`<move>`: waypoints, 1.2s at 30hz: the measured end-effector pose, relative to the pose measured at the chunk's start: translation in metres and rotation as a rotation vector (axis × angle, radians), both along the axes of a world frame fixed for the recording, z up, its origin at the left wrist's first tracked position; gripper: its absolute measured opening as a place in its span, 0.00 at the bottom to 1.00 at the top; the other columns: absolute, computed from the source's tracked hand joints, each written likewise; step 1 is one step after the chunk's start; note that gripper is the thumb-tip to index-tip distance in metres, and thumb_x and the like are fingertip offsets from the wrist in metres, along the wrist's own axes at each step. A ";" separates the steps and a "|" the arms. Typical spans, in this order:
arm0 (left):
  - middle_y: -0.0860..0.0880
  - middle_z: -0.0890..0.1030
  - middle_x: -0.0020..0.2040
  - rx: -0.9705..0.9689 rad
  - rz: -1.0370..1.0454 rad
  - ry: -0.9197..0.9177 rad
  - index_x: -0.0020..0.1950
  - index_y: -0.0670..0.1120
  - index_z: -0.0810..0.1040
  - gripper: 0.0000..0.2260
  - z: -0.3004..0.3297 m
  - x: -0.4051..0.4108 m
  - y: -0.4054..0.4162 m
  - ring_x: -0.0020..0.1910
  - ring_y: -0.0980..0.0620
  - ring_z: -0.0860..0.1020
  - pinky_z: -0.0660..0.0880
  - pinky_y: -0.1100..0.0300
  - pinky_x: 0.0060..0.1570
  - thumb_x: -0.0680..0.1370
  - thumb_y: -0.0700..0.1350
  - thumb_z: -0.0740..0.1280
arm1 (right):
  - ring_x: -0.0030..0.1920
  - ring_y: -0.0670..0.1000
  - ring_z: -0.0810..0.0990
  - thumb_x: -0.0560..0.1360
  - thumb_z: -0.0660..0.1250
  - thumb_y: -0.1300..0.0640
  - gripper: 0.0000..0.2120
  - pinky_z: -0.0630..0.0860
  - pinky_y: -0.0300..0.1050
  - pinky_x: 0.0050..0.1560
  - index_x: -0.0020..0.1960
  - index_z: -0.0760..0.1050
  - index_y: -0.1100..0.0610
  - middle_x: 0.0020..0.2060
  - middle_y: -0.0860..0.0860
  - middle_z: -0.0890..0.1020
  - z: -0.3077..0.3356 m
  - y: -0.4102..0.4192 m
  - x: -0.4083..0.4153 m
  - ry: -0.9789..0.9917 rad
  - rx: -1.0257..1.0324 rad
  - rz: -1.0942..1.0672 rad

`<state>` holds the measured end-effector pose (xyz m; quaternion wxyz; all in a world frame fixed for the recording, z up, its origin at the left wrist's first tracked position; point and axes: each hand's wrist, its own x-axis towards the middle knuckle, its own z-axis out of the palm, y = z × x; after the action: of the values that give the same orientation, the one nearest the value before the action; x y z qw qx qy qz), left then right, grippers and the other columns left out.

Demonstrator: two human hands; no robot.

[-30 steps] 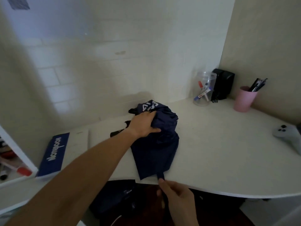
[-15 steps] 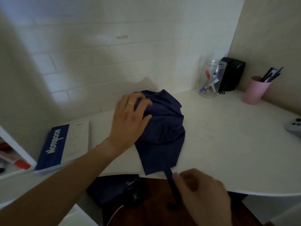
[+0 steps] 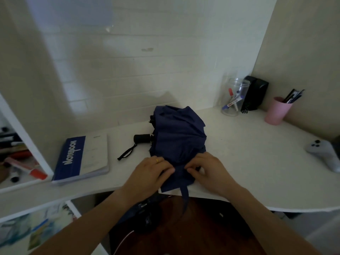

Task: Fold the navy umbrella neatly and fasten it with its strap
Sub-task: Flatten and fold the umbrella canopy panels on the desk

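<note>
The navy umbrella [image 3: 179,137] lies collapsed and rumpled on the white desk [image 3: 248,162], its black handle [image 3: 142,138] pointing left with a black wrist loop [image 3: 127,154] trailing from it. Its navy strap [image 3: 184,197] hangs over the desk's front edge. My left hand [image 3: 150,173] and my right hand [image 3: 208,171] pinch the canopy fabric at the umbrella's near end, on either side of where the strap begins. A gold ring shows on my left hand.
A blue-and-white notebook [image 3: 82,159] lies left of the umbrella. At the back right stand a clear jar of markers [image 3: 233,97], a black box [image 3: 254,95] and a pink cup of pens [image 3: 277,113]. A grey controller [image 3: 323,153] rests far right. A shelf [image 3: 20,162] is left.
My left hand came off the top of the canopy down to its near edge, and my right hand let go of the strap and rose to the fabric. The handle is now uncovered.
</note>
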<state>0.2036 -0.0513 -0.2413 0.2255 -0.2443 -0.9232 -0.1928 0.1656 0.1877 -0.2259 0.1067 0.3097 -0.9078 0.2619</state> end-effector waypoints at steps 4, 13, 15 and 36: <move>0.48 0.78 0.64 -0.141 0.035 -0.040 0.66 0.49 0.80 0.22 -0.008 -0.026 -0.008 0.62 0.47 0.76 0.76 0.48 0.61 0.80 0.62 0.62 | 0.57 0.49 0.75 0.75 0.69 0.48 0.14 0.75 0.46 0.59 0.59 0.82 0.48 0.57 0.46 0.81 0.004 -0.002 -0.019 0.017 0.089 0.002; 0.45 0.59 0.82 -0.287 0.072 -0.238 0.80 0.51 0.64 0.43 -0.002 -0.038 -0.024 0.80 0.44 0.59 0.57 0.44 0.78 0.74 0.77 0.49 | 0.67 0.47 0.73 0.73 0.71 0.41 0.30 0.71 0.46 0.68 0.71 0.71 0.48 0.68 0.45 0.76 0.007 0.012 -0.037 -0.010 0.077 -0.001; 0.45 0.70 0.76 -0.195 0.023 -0.094 0.75 0.48 0.72 0.33 -0.003 -0.031 -0.016 0.73 0.44 0.70 0.68 0.47 0.73 0.79 0.69 0.57 | 0.60 0.46 0.77 0.74 0.69 0.43 0.19 0.76 0.47 0.61 0.62 0.79 0.49 0.59 0.44 0.81 0.002 0.010 -0.031 0.125 0.026 0.071; 0.54 0.80 0.54 0.113 0.313 0.011 0.61 0.51 0.78 0.24 0.008 0.020 -0.020 0.49 0.56 0.79 0.79 0.58 0.49 0.77 0.68 0.63 | 0.57 0.43 0.80 0.74 0.72 0.45 0.20 0.77 0.41 0.60 0.64 0.77 0.48 0.59 0.42 0.81 0.008 0.040 -0.006 -0.143 -0.184 -0.125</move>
<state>0.2239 -0.0712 -0.2333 0.2711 -0.0854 -0.9365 -0.2054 0.1597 0.2280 -0.2177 0.0858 0.2218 -0.9028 0.3584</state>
